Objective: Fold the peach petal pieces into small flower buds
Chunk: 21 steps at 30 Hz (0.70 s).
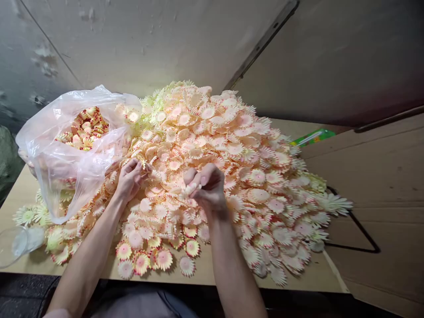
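Right hand (207,183) pinches a small stack of flower pieces (188,191) above the heap (251,176); left hand (130,179) closes on another beside it. Best keep petals aligned, squeeze lightly.

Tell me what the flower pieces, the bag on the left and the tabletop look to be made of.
Flower pieces: probably thin fabric or soft plastic, matte, with fringed, limp petals; which one is unclear. Bag: thin clear plastic film, glossy and crinkled, its contents showing through. Tabletop: likely laminated board or plywood, smooth and pale tan with a thin straight edge.
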### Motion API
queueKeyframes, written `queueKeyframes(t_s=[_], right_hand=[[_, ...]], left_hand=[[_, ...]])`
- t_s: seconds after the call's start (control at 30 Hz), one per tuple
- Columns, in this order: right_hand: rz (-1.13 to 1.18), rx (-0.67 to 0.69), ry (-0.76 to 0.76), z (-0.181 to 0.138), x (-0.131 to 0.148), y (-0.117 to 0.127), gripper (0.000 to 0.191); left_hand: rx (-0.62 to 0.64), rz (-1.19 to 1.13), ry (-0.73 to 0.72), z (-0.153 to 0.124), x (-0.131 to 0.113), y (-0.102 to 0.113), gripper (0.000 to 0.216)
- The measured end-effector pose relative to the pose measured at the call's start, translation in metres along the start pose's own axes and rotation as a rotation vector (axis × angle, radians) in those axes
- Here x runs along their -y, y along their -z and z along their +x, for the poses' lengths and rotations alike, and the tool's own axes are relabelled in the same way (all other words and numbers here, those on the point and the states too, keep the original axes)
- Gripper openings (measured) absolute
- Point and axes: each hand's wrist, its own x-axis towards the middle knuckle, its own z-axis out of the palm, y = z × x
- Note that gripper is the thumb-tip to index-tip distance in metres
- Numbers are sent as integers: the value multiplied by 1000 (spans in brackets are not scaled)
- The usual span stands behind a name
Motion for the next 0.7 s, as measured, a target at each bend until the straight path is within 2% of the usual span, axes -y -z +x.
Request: queueKeyframes(t_s=[0.1, 0.17, 0.27, 0.33, 0.43, 0.47, 0.7], right_hand=[[-172, -170, 48, 9, 6, 12, 27], [-389, -248, 78, 15, 8, 15, 23], [-702, -236, 182, 18, 8, 9, 26], [-771, -161, 215, 15, 6, -1, 21], [-712, 32, 124, 9, -1, -15, 23], [-684, 43, 87, 8, -5, -19, 25], [-346, -149, -147, 12, -24, -16, 33]], left_hand=[[2, 67, 14, 0, 6, 1, 31], [-12, 137, -13, 0, 11, 0, 33], [-44, 206, -61, 0, 14, -2, 33], [-36, 255, -77, 0, 13, -3, 32], [24, 322, -82, -1, 9, -3, 29], [35, 336, -85, -1, 8, -3, 29], [76, 491, -174, -3, 2, -7, 24]])
